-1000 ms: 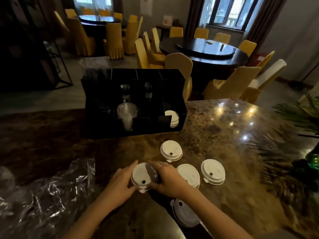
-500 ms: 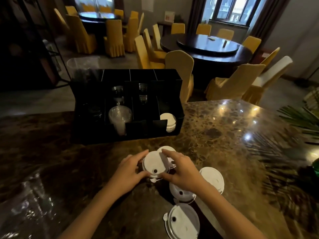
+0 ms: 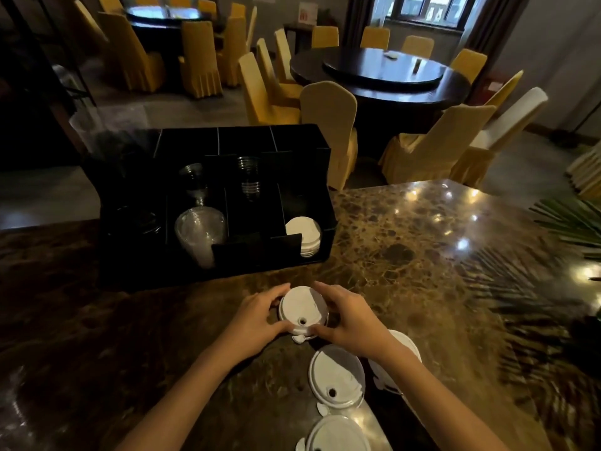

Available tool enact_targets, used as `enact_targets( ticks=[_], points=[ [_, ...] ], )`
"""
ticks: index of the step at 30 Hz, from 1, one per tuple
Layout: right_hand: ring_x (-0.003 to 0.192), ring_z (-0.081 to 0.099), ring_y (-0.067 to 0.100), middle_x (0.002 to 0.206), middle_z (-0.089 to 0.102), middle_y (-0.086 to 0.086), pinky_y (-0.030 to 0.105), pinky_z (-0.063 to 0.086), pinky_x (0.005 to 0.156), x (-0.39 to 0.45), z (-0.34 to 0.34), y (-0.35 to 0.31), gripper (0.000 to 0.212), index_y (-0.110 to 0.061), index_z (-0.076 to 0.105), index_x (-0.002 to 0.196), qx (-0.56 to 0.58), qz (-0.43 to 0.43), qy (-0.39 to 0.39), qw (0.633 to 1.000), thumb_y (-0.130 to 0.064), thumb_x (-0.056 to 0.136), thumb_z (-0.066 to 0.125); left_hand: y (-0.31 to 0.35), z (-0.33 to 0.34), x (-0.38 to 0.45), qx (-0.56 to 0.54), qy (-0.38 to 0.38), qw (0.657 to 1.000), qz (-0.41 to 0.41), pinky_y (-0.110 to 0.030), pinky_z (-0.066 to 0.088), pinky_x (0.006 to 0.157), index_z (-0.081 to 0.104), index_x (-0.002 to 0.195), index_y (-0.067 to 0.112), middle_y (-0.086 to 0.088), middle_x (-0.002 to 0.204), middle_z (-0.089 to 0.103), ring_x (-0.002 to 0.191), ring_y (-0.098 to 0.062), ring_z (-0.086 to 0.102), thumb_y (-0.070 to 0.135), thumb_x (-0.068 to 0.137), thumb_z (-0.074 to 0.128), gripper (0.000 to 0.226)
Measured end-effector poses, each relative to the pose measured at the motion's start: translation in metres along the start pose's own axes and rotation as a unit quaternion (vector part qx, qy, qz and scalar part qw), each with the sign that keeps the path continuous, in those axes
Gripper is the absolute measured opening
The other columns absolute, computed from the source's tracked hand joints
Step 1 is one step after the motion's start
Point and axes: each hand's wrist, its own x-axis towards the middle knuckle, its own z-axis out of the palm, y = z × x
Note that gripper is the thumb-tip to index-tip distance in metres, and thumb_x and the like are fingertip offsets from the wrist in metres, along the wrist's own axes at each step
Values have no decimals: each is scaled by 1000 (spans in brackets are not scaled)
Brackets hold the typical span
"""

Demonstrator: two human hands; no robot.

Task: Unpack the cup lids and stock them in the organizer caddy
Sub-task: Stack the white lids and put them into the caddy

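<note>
My worry from here is the small stack of white lids (image 3: 303, 309) slipping apart: I have it pinched only at its rims, so any uneven squeeze as it goes toward the black organizer caddy (image 3: 214, 203) could fan the lids out or drop one onto the counter (image 3: 406, 242). The lid compartment at the caddy's right end is narrow and already holds a stack of white lids (image 3: 304, 234), so coming in tilted could catch the divider or knock that stack askew. My left hand (image 3: 257, 319) is curled partly closed, thumb and fingertips pressed on the left rim of the held lids; my right hand (image 3: 349, 320) mirrors it on the right rim, fingers over the far edge and thumb at the near edge by the sip hole. Whether the lids are lifted or resting on the counter I cannot tell. They sit just in front of the caddy's near wall, about mid-counter. Three more loose lids lie toward the near edge: one (image 3: 336, 375) just under my right wrist, one (image 3: 338, 434) at the very edge, one (image 3: 405, 345) partly hidden behind my right forearm. Clear plastic cups (image 3: 200, 231) fill a middle compartment.
</note>
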Motion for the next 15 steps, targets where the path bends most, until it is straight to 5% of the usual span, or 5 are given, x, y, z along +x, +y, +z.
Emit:
enact_targets(
  ticks=[6,10,15],
  points=[
    [135,52,17,151,50,1,22,41,107,4,9,12,69,-22,57,144,-2,1,-8,1000,-37,83,83,-9,3,8,-13,-3,1000,13,-29,53,100,51,146,23,5,147,51,127,-12,55,25,77,86,77],
    [139,48,19,151,51,3,35,43,112,5,12,11,70,-26,56,145,9,11,-22,1000,-37,81,84,-11,2,11,-16,-20,1000,-4,-30,56,95,53,142,33,0,134,57,117,-13,60,26,75,87,75],
    [123,58,19,135,63,-2,36,48,103,6,7,4,75,-25,60,138,12,22,7,1000,-40,71,89,-10,-6,13,-49,-34,998,-3,-30,47,108,58,137,27,1,135,61,123,-11,57,20,69,91,76]
  ],
)
